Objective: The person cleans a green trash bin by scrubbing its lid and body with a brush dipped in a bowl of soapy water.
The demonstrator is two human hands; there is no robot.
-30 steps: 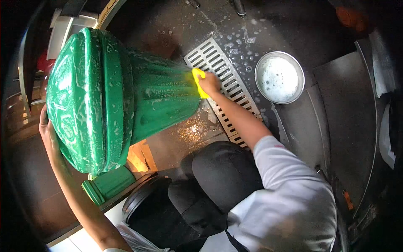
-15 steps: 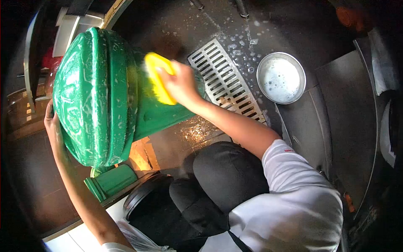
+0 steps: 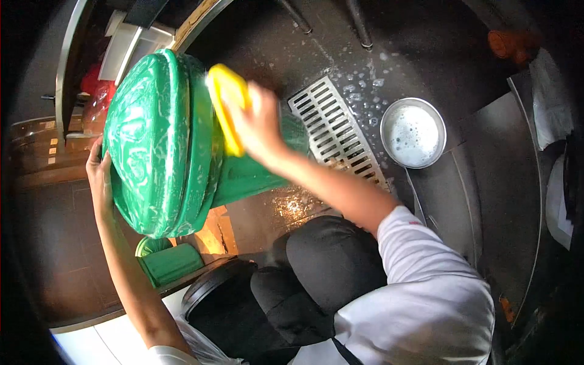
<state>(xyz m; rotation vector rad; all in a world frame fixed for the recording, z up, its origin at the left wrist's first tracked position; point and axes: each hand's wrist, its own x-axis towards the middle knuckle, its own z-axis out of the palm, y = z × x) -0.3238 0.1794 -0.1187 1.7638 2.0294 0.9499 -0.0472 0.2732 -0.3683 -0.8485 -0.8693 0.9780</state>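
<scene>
A large green trash bin (image 3: 261,173) with a domed lid (image 3: 143,146) leans over in front of me, its lid towards the left and streaked with suds. My left hand (image 3: 100,173) grips the lid's left edge, with part of its fingers hidden behind it. In my right hand (image 3: 261,125), closed and slightly blurred, is a yellow scrub brush (image 3: 224,103). Its bristle side lies against the bin's wall just below the rim.
Right of the bin, a metal slotted drain grate (image 3: 340,137) is set in the wet, sudsy floor. A steel bowl of foamy water (image 3: 413,132) stands beyond it. Near my knees is a smaller green bin (image 3: 170,266). Metal legs (image 3: 359,24) rise at the back.
The view has shifted, so bin, bowl and grate appear farther right and lower. My right hand has moved the brush up along the bin's side; my left hand stays on the lid.
</scene>
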